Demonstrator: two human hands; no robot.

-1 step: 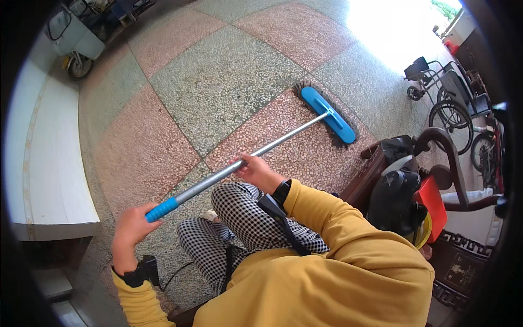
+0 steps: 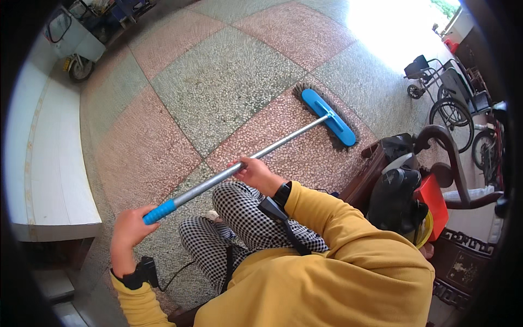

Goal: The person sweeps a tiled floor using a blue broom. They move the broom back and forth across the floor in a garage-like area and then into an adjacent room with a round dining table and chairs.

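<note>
I hold a long push broom with both hands. My left hand (image 2: 129, 231) grips the blue rubber grip (image 2: 159, 212) at the near end of the handle. My right hand (image 2: 256, 173) is closed around the silver metal pole (image 2: 283, 141) about halfway along. The blue broom head (image 2: 328, 117) with dark bristles rests on the speckled pink and grey floor tiles (image 2: 218, 87), out in front and to the right. Below are my black-and-white checked trousers (image 2: 245, 218) and yellow sleeves.
A white bench (image 2: 43, 180) runs along the left. A small cart with a wheel (image 2: 76, 43) stands at the top left. At the right are a dark wooden chair (image 2: 441, 147) holding black bags (image 2: 395, 196), a wheelchair (image 2: 447, 92) and a bicycle wheel.
</note>
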